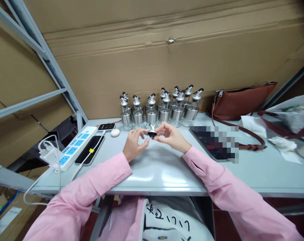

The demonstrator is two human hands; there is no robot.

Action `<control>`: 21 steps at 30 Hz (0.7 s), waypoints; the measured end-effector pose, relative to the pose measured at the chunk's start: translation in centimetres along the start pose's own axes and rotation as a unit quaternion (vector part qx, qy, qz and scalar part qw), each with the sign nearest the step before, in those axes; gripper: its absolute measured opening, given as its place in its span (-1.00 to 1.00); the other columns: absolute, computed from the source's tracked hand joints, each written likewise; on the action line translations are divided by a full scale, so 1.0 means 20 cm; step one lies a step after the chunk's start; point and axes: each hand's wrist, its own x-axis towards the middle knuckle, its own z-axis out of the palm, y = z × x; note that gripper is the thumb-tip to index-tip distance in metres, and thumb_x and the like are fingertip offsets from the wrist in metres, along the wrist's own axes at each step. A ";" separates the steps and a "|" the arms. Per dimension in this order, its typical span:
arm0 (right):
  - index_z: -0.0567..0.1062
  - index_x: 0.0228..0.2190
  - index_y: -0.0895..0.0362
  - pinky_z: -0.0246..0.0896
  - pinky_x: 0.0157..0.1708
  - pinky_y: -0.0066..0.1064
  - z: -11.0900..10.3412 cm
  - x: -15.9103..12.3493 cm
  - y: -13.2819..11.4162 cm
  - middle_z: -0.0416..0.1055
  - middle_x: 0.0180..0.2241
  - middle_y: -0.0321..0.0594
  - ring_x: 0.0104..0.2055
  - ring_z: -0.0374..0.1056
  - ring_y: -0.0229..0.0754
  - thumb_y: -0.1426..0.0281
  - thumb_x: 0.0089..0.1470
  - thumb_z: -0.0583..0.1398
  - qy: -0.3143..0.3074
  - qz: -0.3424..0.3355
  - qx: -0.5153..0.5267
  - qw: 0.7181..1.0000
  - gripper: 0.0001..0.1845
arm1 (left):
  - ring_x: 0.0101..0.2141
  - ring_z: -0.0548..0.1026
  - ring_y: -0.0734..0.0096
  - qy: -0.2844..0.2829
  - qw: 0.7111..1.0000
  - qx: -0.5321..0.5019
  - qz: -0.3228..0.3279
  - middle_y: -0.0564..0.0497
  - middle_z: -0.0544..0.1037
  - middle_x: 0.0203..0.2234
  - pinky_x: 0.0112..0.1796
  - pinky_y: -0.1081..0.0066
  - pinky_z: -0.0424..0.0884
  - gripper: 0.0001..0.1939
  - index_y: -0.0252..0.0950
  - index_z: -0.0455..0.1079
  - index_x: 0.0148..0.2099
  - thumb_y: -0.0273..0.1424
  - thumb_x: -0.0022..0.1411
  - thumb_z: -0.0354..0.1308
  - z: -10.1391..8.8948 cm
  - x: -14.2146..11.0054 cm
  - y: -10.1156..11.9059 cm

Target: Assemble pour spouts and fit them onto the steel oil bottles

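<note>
Both my hands meet over the middle of the grey table (157, 167). My right hand (170, 135) pinches a small pourer cap (152, 133), black at the base with a silver spout on top. My left hand (134, 144) is curled, its fingertips touching the same cap from the left. Just behind the hands stand several glass and steel oil bottles (162, 110) with pourer spouts, grouped against the cardboard wall.
A white and blue power strip (73, 147) with plugged chargers lies at the left, beside a black phone (89, 154), a small black device (106, 127) and a white oval object (115, 132). A tablet (212, 144), brown handbag (242, 100) and crumpled tissues (284, 144) sit on the right.
</note>
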 end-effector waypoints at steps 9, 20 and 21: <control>0.31 -0.57 0.14 0.32 -0.26 -0.30 -0.05 0.01 0.00 0.50 -0.40 -0.24 -0.32 0.44 -0.22 0.33 -0.28 0.38 -0.004 0.025 0.022 0.999 -0.66 | -0.30 0.43 0.38 -0.008 0.998 -0.007 0.060 -0.04 0.43 -0.20 -0.14 0.29 0.25 -0.70 -0.26 0.16 0.01 -0.27 0.28 0.04 0.01 -0.01 0.01; 0.48 -0.50 0.17 0.34 -0.21 -0.26 -0.09 0.01 -0.02 0.56 -0.28 -0.11 -0.20 0.47 -0.08 0.12 -0.21 0.30 -0.052 0.056 -0.102 0.992 -0.64 | -0.14 0.37 0.26 -0.083 0.993 -0.003 0.086 -0.08 0.32 -0.18 -0.12 0.25 0.36 -0.69 -0.20 0.21 0.07 -0.23 0.33 -0.06 0.01 -0.01 -0.01; 0.51 -0.47 0.17 0.33 -0.19 -0.27 -0.11 0.01 -0.02 0.56 -0.27 -0.11 -0.19 0.47 -0.08 0.11 -0.16 0.27 -0.050 0.060 -0.130 0.988 -0.65 | -0.14 0.37 0.26 -0.090 0.992 -0.001 0.085 -0.08 0.31 -0.18 -0.11 0.24 0.36 -0.70 -0.19 0.22 0.07 -0.24 0.34 -0.07 0.02 -0.01 -0.01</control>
